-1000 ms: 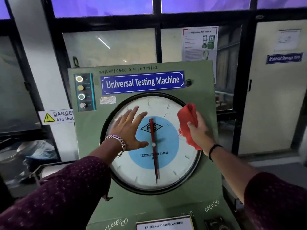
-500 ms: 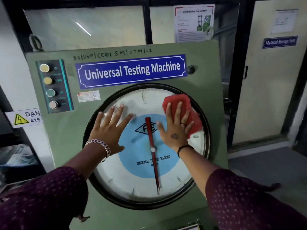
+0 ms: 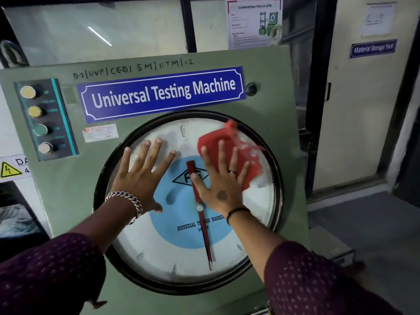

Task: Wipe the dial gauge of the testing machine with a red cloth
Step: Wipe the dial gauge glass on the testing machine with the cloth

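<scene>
Pressing flat against the glass, the right hand (image 3: 221, 178) pins the red cloth (image 3: 229, 153) to the upper right part of the dial gauge (image 3: 181, 264), fingers spread wide rather than curled round the fabric; most of the cloth shows beyond the fingertips, up and to the right, its frayed edge reaching toward the black rim there. The left hand (image 3: 142, 176) lies open and empty on the upper left of the same glass, palm down, apparently bracing, well clear of the cloth. Between the two hands runs the red pointer (image 3: 202, 221), long axis near vertical, tip down. What the next stroke turns on, I judge, is that the unwiped face lies mostly below and to the left of the cloth: the lower white band and the blue centre (image 3: 181, 228) are nearest the right hand, so a sweep down along the right rim looks the natural path, on the green Universal Testing Machine cabinet (image 3: 68, 212)
</scene>
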The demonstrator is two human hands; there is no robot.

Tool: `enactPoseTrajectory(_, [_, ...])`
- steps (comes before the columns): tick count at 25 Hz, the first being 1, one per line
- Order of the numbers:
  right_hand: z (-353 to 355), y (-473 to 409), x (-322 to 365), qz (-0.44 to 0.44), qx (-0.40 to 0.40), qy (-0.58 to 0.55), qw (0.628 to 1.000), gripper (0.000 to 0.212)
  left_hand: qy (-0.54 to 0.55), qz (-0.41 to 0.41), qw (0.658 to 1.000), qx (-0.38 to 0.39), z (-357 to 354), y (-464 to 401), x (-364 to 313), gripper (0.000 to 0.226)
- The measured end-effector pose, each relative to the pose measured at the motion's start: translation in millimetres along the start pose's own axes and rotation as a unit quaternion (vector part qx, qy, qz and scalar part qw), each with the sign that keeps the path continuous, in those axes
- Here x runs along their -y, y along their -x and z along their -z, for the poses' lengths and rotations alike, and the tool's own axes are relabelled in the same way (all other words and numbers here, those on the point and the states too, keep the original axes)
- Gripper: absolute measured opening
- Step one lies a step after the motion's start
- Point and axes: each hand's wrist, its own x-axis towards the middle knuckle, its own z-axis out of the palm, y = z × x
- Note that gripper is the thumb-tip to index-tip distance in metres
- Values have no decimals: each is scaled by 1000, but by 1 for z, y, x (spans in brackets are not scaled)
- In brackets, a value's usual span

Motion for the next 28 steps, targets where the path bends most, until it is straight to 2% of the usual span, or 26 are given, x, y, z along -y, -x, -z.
enactPoseTrajectory(1, [-3, 6, -3, 48, -7, 22, 999, 82, 5, 4, 1000, 1, 1, 0, -2, 181])
enactPoseTrajectory(2, [-6, 24, -17, 57, -11, 36, 998, 83, 13, 5, 1000, 0, 0, 1, -2, 181])
enactPoseTrajectory(4, [-5, 61, -51, -32, -5, 20, 999, 85, 24, 6, 1000, -10, -1, 6, -2, 180])
enactPoseTrajectory(6, [0, 41, -50, -145, 0, -29, 989, 87, 32, 11, 999, -10, -1, 8, -1, 178])
enactPoseTrajectory(7, [2, 19, -33, -150, -6, -39, 988, 89, 35, 12, 999, -8, 1, 9, -2, 178])
enactPoseTrajectory(8, [6, 1, -13, -105, -6, -34, 994, 89, 35, 13, 999, -7, 1, 9, -3, 178])
enactPoseTrajectory(10, [-3, 5, -3, 53, -16, 8, 998, 88, 29, 14, 999, -6, 3, 9, -4, 177])
enactPoseTrajectory(11, [-9, 28, -20, 104, -14, 33, 994, 87, 29, 13, 999, -6, 4, 10, -4, 177])
enactPoseTrajectory(12, [-13, 59, -46, 104, -7, 46, 994, 87, 31, 12, 999, -6, 5, 10, -4, 177])
enactPoseTrajectory(14, [-15, 95, -81, -60, 16, 1, 998, 88, 33, 17, 999, -7, 5, 11, -4, 177])
enactPoseTrajectory(16, [-13, 69, -72, -234, 4, -74, 969, 90, 36, 18, 999, -2, 6, 11, -6, 176])
enactPoseTrajectory(17, [-11, 47, -55, -251, -10, -91, 964, 92, 37, 17, 999, -3, 7, 10, -7, 176])
enactPoseTrajectory(18, [-11, 34, -41, -208, -12, -80, 975, 94, 39, 18, 999, -5, 7, 10, -8, 176])
enactPoseTrajectory(20, [-28, 55, -38, -46, -9, -10, 999, 92, 43, 15, 999, -12, 7, 10, -8, 176])
enactPoseTrajectory(21, [-37, 87, -45, -24, 14, -5, 1000, 91, 44, 14, 999, -17, 7, 11, -7, 176])
enactPoseTrajectory(22, [-40, 122, -53, -72, 36, -24, 996, 91, 44, 12, 999, -21, 6, 11, -6, 176])
enactPoseTrajectory(23, [-41, 143, -59, -161, 55, -64, 983, 91, 46, 11, 999, -22, 5, 11, -6, 176])
enactPoseTrajectory(25, [-37, 130, -55, -294, 47, -149, 943, 92, 48, 7, 999, -23, 3, 9, -5, 177])
enactPoseTrajectory(26, [-31, 103, -43, -304, 19, -157, 939, 93, 49, 8, 998, -26, 3, 9, -4, 178])
enactPoseTrajectory(27, [-23, 70, -29, -269, -1, -146, 952, 95, 51, 9, 998, -29, 1, 10, -4, 178])
enactPoseTrajectory(28, [-15, 39, -16, -195, -10, -110, 975, 95, 51, 9, 998, -31, 0, 9, -4, 178])
